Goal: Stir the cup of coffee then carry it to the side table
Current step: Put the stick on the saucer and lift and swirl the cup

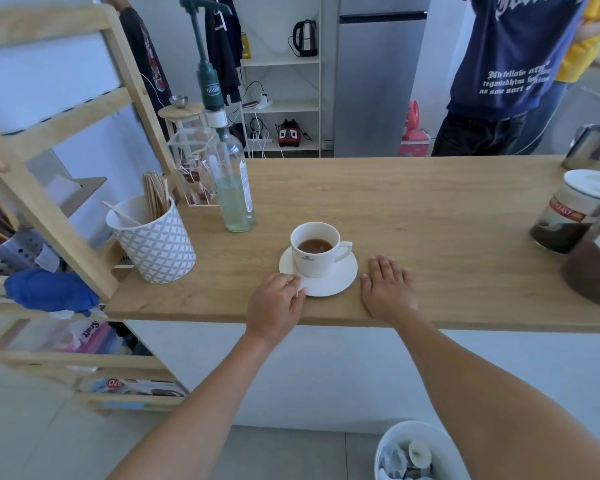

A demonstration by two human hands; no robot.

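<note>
The cup of coffee (314, 248) stands on a white saucer (329, 283) near the front edge of the wooden counter (413, 216), its handle to the right. The left hand (274, 306) is curled at the saucer's left rim, fingers pinching a thin wooden stir stick (297, 292) that touches the rim. The right hand (388, 289) lies flat and spread, palm down on the counter just right of the saucer, holding nothing. Further left stands a patterned holder (158, 244) of stir sticks, and behind the cup a clear pump bottle (234, 188). Two coffee jars (568, 216) sit at the far right.
</note>
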